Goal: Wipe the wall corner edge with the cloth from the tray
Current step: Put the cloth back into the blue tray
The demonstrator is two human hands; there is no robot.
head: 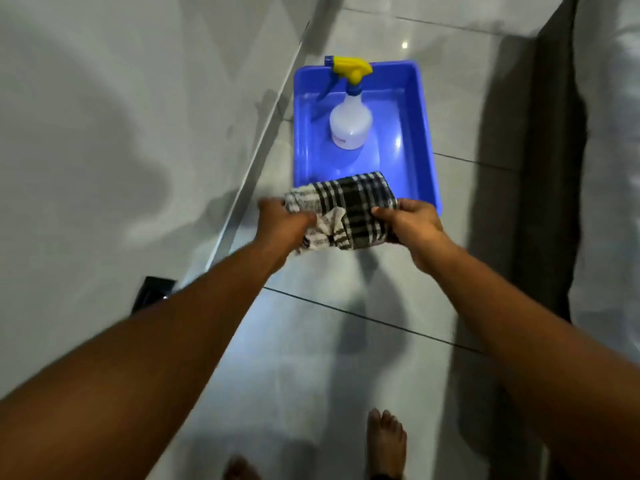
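Two hands hold the black-and-white checked cloth (pixel 343 211) at mid-frame, the left hand (pixel 282 221) bunching its left end and the right hand (pixel 414 221) pinching its right end, the fabric stretched between them over the near rim of the blue plastic tray (pixel 424 133). A white spray bottle with a yellow trigger (pixel 350 123) stands in the tray. Fetching looks done; the metal-trimmed wall corner edge (pixel 256 161), left of the tray, looks not yet wiped.
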